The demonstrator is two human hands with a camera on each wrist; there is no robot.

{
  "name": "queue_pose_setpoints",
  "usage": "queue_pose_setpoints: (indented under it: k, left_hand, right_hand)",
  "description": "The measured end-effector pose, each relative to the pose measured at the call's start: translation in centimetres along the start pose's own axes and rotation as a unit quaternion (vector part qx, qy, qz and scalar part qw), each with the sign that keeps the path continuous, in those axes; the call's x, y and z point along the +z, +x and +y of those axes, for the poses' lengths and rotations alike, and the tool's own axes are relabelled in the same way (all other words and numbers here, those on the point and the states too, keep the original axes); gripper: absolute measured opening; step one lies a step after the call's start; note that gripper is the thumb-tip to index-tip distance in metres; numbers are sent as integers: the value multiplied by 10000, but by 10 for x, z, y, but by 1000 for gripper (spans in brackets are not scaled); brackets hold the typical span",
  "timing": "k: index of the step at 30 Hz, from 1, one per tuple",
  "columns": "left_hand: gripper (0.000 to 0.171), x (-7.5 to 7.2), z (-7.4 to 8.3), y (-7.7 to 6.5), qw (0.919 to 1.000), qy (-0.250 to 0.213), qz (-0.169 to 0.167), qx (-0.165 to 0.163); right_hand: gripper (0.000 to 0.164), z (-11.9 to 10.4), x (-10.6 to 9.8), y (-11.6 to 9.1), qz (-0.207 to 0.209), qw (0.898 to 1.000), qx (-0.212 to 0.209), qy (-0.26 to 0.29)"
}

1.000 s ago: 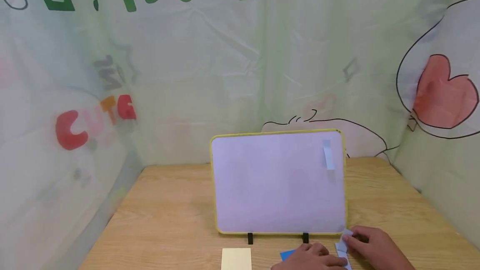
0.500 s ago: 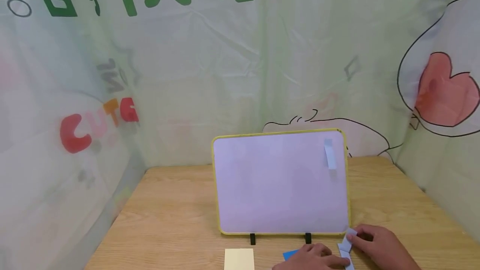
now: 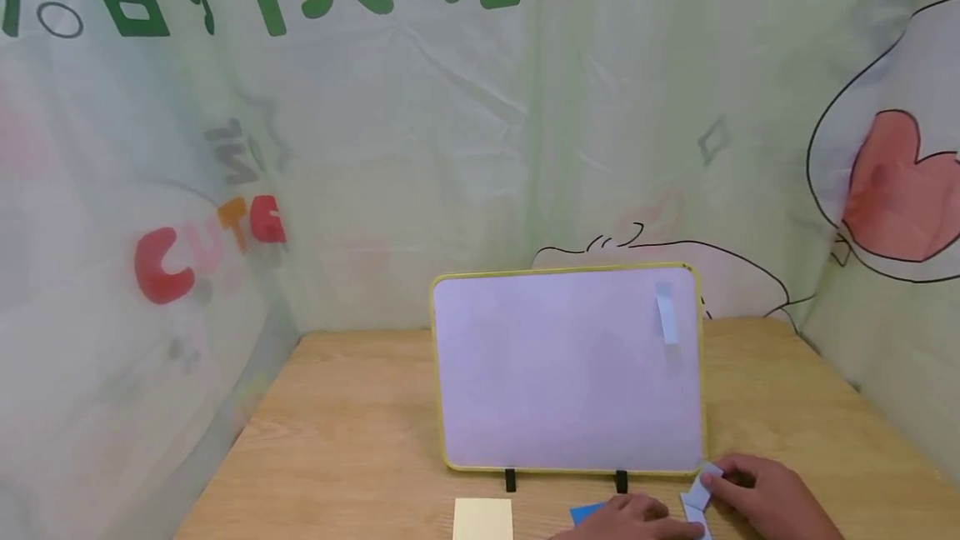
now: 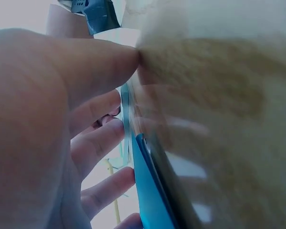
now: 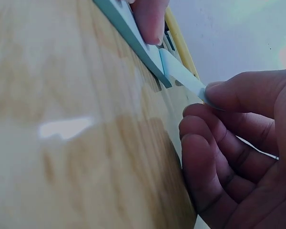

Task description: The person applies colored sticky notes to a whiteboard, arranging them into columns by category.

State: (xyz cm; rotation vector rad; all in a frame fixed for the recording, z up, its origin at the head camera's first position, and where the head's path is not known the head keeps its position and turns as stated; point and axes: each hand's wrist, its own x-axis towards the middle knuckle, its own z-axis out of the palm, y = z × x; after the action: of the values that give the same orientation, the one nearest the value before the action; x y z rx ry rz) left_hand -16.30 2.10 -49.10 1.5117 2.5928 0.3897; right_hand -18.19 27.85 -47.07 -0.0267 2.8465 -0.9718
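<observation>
My right hand (image 3: 772, 494) pinches the free end of a pale blue sticky note (image 3: 705, 486) between thumb and index finger. In the right wrist view this narrow sticky note (image 5: 183, 78) slants up from its pad (image 5: 133, 40), bent at the joined end. My left hand (image 3: 630, 521) lies low over the table, one fingertip on the pale blue pad (image 3: 697, 517). A darker blue sticky pad (image 3: 587, 513) sticks out from under this hand, partly hidden. In the left wrist view the fingers are loosely spread beside the blue pad (image 4: 150, 191).
A yellow-framed whiteboard (image 3: 562, 373) stands on black feet (image 3: 510, 480) just behind the hands. One pale blue sticky note (image 3: 667, 315) hangs at its upper right. A cream sticky pad (image 3: 483, 519) lies on the wooden table (image 3: 337, 440), left of my hands. Printed curtains surround the table.
The head view has shifted slightly, so everything sits further right in it. Both hands keep nearly the same pose, with the sticky note's end held up throughout.
</observation>
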Motion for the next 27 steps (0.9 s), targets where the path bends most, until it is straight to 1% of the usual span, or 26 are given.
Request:
queue_pose_setpoints:
  k: [3,4,6,8,10,12,14,15,17,19,21,24,27]
  left_hand:
    - [51,7,0,-4,9989,-245,376,166]
    - [51,8,0,-4,9986,-311,399,145]
    - [51,5,2,-2,9994,-285,212,-6]
    - [53,3,3,0,9998,-123,-51,-139]
    - [52,3,4,1,9997,-111,-125,-158]
    - [53,3,5,1,9998,-94,-144,-80]
    - [52,2,6,0,9997,-198,-145,-83]
    - [52,0,6,-1,9997,-111,-192,-32]
    - [53,-5,7,0,9984,377,-400,93]
    - [54,-10,8,1,9951,835,-497,198]
    - [55,-13,8,2,9892,1307,-517,415]
    - [54,-14,9,3,9892,1305,-453,483]
    - [53,-11,10,4,9896,1244,-468,541]
  right_hand:
    - [29,3,2,-2,-65,9998,15,172]
    - [30,3,2,-2,-78,9996,30,257]
    - [30,3,0,-3,-62,9988,-22,480]
    - [29,2,-1,-4,-20,9979,-48,648]
    - [28,3,-1,-7,-66,9963,-96,851]
    - [28,4,-1,-10,-66,9952,-1,981]
    - [29,4,-1,-12,-85,9936,97,1120]
    - [29,3,-1,-13,-82,9924,137,1220]
    - [29,1,-1,-13,18,9919,154,1259]
    - [29,0,-2,-13,99,9919,14,1269]
    - [28,-2,-3,-13,158,9913,-124,1298]
    - [27,-1,-5,-15,168,9896,-254,1406]
    - [26,2,-4,-18,110,9864,-244,1624]
